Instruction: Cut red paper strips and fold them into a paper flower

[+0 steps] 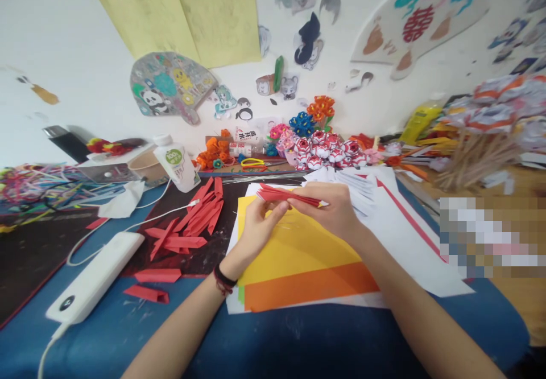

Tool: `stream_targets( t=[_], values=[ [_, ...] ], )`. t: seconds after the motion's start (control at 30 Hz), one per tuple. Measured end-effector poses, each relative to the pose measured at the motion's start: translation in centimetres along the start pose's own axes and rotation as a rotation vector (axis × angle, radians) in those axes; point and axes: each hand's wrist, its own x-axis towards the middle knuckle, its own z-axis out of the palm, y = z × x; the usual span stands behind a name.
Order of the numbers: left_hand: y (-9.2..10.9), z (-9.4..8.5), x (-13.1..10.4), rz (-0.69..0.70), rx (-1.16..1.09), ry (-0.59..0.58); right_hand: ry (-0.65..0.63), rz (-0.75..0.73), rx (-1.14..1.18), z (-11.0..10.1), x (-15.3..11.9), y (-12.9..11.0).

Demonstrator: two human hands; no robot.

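Observation:
Between my two hands is a folded strip of red paper point(277, 193), held level above a stack of coloured sheets. My left hand point(257, 219) pinches its left end, a dark band around the wrist. At the other end, the fingers of my right hand point(333, 205) are closed on the same paper. Below lie a yellow sheet point(307, 248) and an orange sheet point(311, 288), with white paper beneath. To the left is a loose pile of folded red paper pieces point(198, 214), two of them nearer the front.
A white power bank point(96, 276) with cables lies at the left. Behind it stands a white bottle point(176, 163). Red-and-white paper flowers point(326, 148) line the back by the wall. White paper strips point(341, 188) and white sheets point(409, 237) spread to the right.

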Motion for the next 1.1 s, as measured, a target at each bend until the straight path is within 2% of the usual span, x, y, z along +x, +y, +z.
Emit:
stream_targets(
  t=[0.2,0.57,0.7,0.83,1.0,1.1],
  values=[
    [0.0,-0.1,0.3,0.017,-0.042,-0.005,-0.01,0.01,0.017,0.1,0.0,-0.1],
    [-0.2,-0.8,0.2,0.096,0.114,0.01,-0.015,0.071,0.107,0.0,0.1,-0.6],
    [0.2,-0.9,0.2,0.136,0.212,0.026,-0.018,0.123,0.137,0.1,0.0,-0.9],
    [0.8,-0.9,0.2,0.167,0.253,0.009,-0.02,0.112,0.15,0.0,0.1,-1.0],
    [0.8,-0.8,0.2,0.098,0.065,-0.071,0.007,0.012,0.103,0.1,0.0,-0.7],
    [0.5,-0.9,0.5,0.121,-0.105,-0.059,-0.008,0.005,0.09,0.2,-0.1,-0.5]
  ],
)
